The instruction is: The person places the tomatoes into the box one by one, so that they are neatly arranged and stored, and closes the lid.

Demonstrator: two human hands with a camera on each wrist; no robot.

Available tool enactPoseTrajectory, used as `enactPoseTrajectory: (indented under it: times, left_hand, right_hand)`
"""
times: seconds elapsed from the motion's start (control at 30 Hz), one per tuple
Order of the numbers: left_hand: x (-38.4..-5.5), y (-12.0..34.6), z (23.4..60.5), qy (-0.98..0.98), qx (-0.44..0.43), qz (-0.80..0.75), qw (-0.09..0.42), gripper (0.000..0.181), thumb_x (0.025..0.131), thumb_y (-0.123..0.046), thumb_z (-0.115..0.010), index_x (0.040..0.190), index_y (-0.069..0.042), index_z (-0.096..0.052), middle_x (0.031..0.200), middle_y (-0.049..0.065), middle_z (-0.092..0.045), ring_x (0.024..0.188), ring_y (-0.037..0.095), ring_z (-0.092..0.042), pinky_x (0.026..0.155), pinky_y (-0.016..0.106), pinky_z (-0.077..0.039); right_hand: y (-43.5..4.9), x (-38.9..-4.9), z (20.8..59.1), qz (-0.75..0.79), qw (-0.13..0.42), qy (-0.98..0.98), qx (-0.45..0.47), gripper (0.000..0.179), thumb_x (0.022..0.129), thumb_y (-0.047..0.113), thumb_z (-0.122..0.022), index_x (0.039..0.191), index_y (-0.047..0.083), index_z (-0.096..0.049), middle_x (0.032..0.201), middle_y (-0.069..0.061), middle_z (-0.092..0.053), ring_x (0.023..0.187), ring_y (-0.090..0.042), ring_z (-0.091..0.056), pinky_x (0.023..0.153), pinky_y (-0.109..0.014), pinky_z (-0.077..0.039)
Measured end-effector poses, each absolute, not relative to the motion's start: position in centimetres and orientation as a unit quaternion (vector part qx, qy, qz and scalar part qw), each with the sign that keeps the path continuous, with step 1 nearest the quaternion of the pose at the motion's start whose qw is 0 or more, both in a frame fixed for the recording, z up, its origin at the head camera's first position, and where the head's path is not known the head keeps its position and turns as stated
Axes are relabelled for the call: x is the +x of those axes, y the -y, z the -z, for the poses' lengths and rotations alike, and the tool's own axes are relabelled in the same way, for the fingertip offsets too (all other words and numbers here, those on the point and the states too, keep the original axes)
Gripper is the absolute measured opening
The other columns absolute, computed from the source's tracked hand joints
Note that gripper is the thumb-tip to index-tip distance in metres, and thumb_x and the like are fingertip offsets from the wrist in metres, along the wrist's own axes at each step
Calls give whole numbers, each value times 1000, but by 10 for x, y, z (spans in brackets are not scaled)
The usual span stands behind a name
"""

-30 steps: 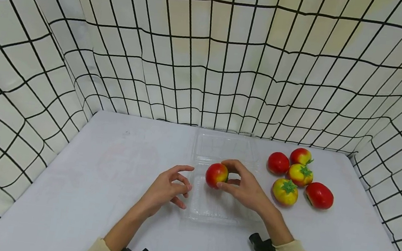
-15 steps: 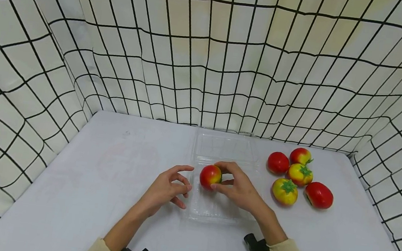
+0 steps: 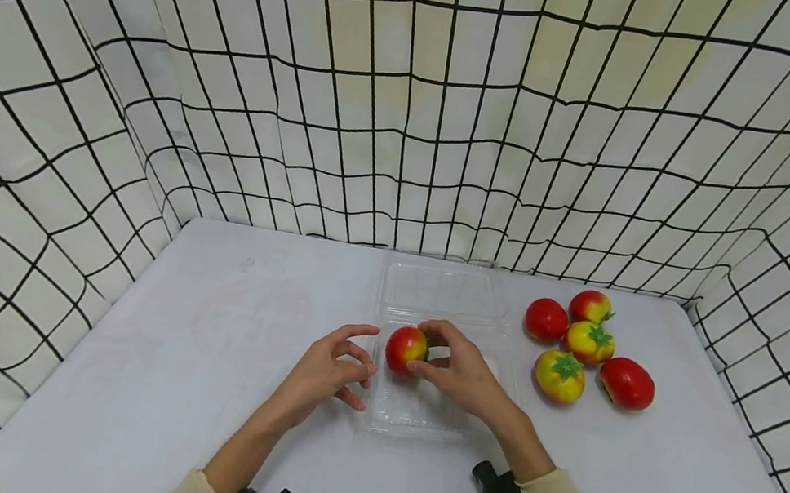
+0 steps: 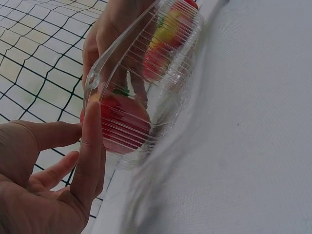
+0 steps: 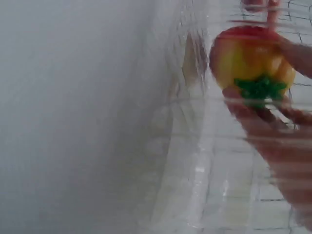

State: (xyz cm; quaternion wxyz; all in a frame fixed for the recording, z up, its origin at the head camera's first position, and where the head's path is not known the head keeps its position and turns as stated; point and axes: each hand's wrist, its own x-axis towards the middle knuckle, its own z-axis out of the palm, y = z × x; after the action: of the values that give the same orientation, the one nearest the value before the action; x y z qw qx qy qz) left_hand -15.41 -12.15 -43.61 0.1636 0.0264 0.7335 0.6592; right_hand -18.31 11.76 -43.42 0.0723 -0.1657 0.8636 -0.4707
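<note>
In the head view a clear plastic clamshell container [image 3: 418,420] lies with its lid [image 3: 443,289] folded back. My right hand [image 3: 462,374] holds a red-and-yellow tomato [image 3: 399,351] over the container's left part, thumb and fingers around its leafy side. That tomato's green leaves [image 5: 261,87] face the palm in the right wrist view. My left hand [image 3: 328,370] stays at the container's left side. Up close in the left wrist view, the left thumb and a finger pinch the rim, and the tomato [image 4: 127,127] shows through the ribbed wall.
Several more tomatoes sit in a group right of the container: a red one [image 3: 546,320], a yellow one [image 3: 560,377], a long red one [image 3: 627,384] and others behind. Black netting [image 3: 423,135] over pale walls surrounds the white table [image 3: 247,302] at the back and sides.
My right hand has moved left and slightly nearer with the tomato, toward the container's left wall. The left hand, container and other tomatoes look unmoved.
</note>
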Motion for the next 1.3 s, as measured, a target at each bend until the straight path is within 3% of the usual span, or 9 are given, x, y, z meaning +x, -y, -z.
enactPoseTrajectory:
  times: [0.5, 1.3]
  left_hand:
    - [-155, 121, 437, -736, 27, -656, 163, 57, 95, -5, -71, 149, -15, -52, 102, 13, -63, 78, 24, -68, 63, 37, -65]
    - [-155, 122, 438, -730, 26, -663, 165, 57, 96, -4, -70, 149, -14, -51, 100, 10, -63, 77, 24, -68, 62, 37, -65]
  right_hand:
    - [-109, -182, 436, 457, 44, -873, -165, 58, 90, 13, -82, 143, 11, -59, 128, -8, -62, 121, -26, -66, 98, -43, -62]
    - [-106, -181, 434, 421, 19, -892, -164, 58, 87, 18, -85, 140, 12, -61, 130, -6, -64, 117, -24, -66, 95, -42, -63]
